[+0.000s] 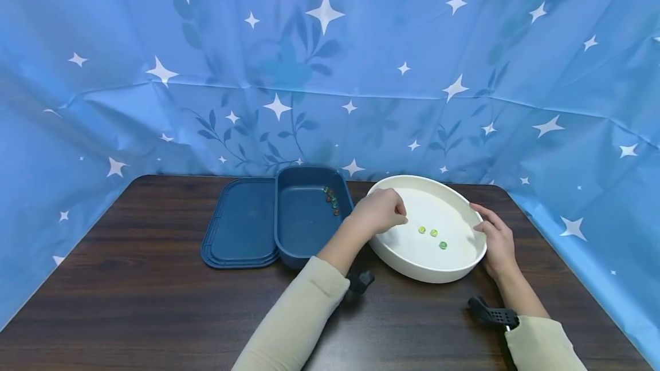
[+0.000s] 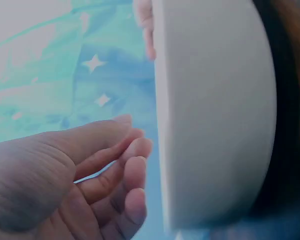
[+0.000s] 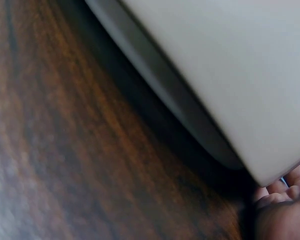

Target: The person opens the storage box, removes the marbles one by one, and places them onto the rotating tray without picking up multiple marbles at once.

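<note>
My right hand point(image 1: 499, 245) grips the right rim of a round white tray point(image 1: 412, 269), its thumb over the edge; in the right wrist view its fingers point(image 3: 292, 186) are partly hidden behind the tray. Inside lie yellowish marbles point(image 1: 433, 233) and a green marble point(image 1: 443, 245), small and glassy. Over the tray's left side hovers my left hand point(image 1: 380, 210), fingers bent. In the left wrist view its thumb tip point(image 2: 122, 120) is close to the index fingertip, beside the tray wall; whether something small is between them is hidden.
Left of the tray stands a deep blue box point(image 1: 304, 228), with several red and green marbles point(image 1: 332, 199) along its right side. A flat blue lid point(image 1: 241, 223) lies against the box's left side. The dark wooden table point(image 1: 154, 302) ends at a blue star-patterned curtain point(image 1: 330, 62).
</note>
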The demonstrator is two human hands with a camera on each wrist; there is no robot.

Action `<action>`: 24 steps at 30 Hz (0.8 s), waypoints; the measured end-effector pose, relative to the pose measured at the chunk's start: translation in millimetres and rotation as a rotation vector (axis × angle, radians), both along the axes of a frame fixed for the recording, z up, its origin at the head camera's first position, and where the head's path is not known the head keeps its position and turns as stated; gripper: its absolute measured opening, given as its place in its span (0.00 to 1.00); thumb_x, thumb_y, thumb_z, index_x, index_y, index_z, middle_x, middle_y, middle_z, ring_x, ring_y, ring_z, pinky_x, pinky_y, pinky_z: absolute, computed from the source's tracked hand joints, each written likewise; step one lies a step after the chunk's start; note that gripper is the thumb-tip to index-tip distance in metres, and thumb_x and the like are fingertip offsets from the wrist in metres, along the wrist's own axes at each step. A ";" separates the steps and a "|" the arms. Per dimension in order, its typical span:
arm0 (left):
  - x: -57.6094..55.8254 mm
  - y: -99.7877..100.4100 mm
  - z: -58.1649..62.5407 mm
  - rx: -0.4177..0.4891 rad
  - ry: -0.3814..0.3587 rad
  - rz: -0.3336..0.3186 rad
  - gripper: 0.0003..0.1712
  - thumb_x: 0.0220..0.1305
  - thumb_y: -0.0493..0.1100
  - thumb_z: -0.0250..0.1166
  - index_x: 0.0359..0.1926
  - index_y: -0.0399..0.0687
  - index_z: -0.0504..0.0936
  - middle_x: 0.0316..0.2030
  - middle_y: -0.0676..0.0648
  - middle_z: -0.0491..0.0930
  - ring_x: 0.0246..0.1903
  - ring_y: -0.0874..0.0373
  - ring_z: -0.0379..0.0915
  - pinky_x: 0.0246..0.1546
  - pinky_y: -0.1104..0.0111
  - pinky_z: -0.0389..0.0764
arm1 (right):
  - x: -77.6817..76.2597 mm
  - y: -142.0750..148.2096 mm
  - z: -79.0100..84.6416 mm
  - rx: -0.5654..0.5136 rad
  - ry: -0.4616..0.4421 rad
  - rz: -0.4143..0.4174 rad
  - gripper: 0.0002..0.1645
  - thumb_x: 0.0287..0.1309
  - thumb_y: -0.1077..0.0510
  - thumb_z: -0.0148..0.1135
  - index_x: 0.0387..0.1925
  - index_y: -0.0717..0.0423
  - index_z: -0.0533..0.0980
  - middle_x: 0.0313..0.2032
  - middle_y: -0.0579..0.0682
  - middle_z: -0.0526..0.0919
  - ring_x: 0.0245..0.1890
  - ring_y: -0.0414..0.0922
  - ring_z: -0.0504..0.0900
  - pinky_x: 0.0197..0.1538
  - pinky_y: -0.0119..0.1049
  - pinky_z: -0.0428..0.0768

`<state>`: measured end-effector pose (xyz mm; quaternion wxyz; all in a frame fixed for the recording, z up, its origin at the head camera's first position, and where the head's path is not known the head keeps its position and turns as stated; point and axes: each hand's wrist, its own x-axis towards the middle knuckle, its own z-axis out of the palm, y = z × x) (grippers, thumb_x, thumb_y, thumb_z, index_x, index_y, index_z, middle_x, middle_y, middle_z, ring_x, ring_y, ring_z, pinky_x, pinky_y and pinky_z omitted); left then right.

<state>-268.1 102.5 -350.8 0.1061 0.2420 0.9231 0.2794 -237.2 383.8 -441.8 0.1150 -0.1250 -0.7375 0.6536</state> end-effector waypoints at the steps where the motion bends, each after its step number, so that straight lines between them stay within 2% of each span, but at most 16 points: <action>1: 1.7 -8.7 3.1 -0.002 0.000 0.015 0.07 0.69 0.47 0.67 0.38 0.53 0.89 0.34 0.56 0.86 0.31 0.62 0.76 0.32 0.70 0.76 | 0.0 -0.7 -0.3 0.004 -0.005 -0.004 0.35 0.64 0.68 0.42 0.70 0.50 0.71 0.74 0.51 0.62 0.59 0.33 0.72 0.46 0.15 0.77; 4: 5.5 -32.8 7.0 -0.032 0.028 0.095 0.07 0.68 0.47 0.67 0.36 0.53 0.89 0.31 0.55 0.85 0.30 0.61 0.77 0.30 0.69 0.76 | -0.1 -2.3 0.1 0.012 -0.016 -0.013 0.35 0.64 0.68 0.42 0.71 0.50 0.70 0.75 0.51 0.61 0.62 0.35 0.71 0.46 0.15 0.76; 6: 7.7 -47.4 6.4 -0.050 0.030 0.153 0.08 0.68 0.46 0.67 0.32 0.52 0.88 0.25 0.54 0.82 0.26 0.60 0.76 0.26 0.68 0.74 | -0.3 -1.9 0.8 0.019 -0.021 -0.019 0.35 0.64 0.67 0.43 0.71 0.49 0.70 0.76 0.50 0.61 0.66 0.37 0.70 0.48 0.15 0.76; 8: 9.0 -59.6 4.2 -0.067 0.016 0.203 0.14 0.69 0.45 0.66 0.24 0.50 0.85 0.18 0.53 0.77 0.21 0.59 0.73 0.23 0.68 0.72 | -0.6 -1.0 2.1 0.016 -0.028 -0.024 0.35 0.64 0.67 0.42 0.71 0.49 0.70 0.76 0.49 0.61 0.70 0.40 0.68 0.48 0.14 0.75; 10: 10.6 -70.2 2.4 -0.070 -0.026 0.225 0.21 0.70 0.45 0.65 0.17 0.48 0.80 0.12 0.53 0.70 0.18 0.58 0.69 0.21 0.67 0.69 | -1.2 -0.1 3.4 0.012 -0.036 -0.023 0.35 0.64 0.67 0.42 0.72 0.48 0.69 0.76 0.47 0.61 0.73 0.42 0.65 0.48 0.13 0.74; 12: 12.1 -78.7 1.7 -0.085 -0.062 0.229 0.25 0.70 0.44 0.65 0.14 0.48 0.75 0.11 0.53 0.66 0.16 0.58 0.67 0.21 0.67 0.67 | -1.9 0.3 3.9 0.003 -0.039 -0.017 0.35 0.65 0.67 0.41 0.72 0.49 0.69 0.76 0.46 0.61 0.74 0.42 0.64 0.47 0.12 0.74; 14: 12.8 -85.6 0.4 -0.110 -0.110 0.199 0.25 0.70 0.44 0.65 0.13 0.47 0.74 0.11 0.53 0.67 0.16 0.59 0.66 0.20 0.68 0.67 | -2.5 0.2 3.8 0.003 -0.044 -0.015 0.35 0.65 0.66 0.41 0.72 0.48 0.68 0.76 0.45 0.61 0.74 0.42 0.64 0.47 0.12 0.74; 16: 12.5 -90.7 -1.6 -0.134 -0.165 0.140 0.25 0.68 0.41 0.66 0.12 0.47 0.73 0.11 0.53 0.67 0.15 0.60 0.62 0.20 0.68 0.65 | -2.9 0.2 3.2 0.018 -0.050 -0.014 0.35 0.66 0.66 0.41 0.72 0.48 0.68 0.77 0.46 0.61 0.74 0.43 0.63 0.46 0.12 0.73; 20: 9.1 -96.0 -7.1 -0.169 -0.265 -0.041 0.27 0.68 0.35 0.64 0.10 0.48 0.72 0.12 0.53 0.65 0.15 0.61 0.55 0.21 0.70 0.61 | -3.5 -0.3 1.6 0.043 -0.060 -0.023 0.35 0.66 0.66 0.41 0.72 0.47 0.68 0.78 0.48 0.59 0.75 0.44 0.63 0.46 0.12 0.73; 22: 7.5 -96.8 -9.0 -0.189 -0.275 -0.104 0.24 0.68 0.35 0.64 0.13 0.47 0.77 0.14 0.54 0.68 0.18 0.61 0.58 0.24 0.71 0.64 | -4.0 -0.6 0.8 0.049 -0.059 -0.021 0.35 0.66 0.66 0.41 0.73 0.47 0.68 0.78 0.48 0.58 0.75 0.44 0.63 0.46 0.12 0.73; 24: 6.2 -96.8 -11.4 -0.218 -0.259 -0.148 0.17 0.69 0.36 0.64 0.21 0.46 0.85 0.20 0.53 0.76 0.23 0.62 0.64 0.28 0.72 0.69 | -4.4 -0.9 0.2 0.046 -0.055 -0.023 0.35 0.66 0.66 0.41 0.72 0.47 0.68 0.78 0.47 0.59 0.75 0.44 0.63 0.46 0.12 0.73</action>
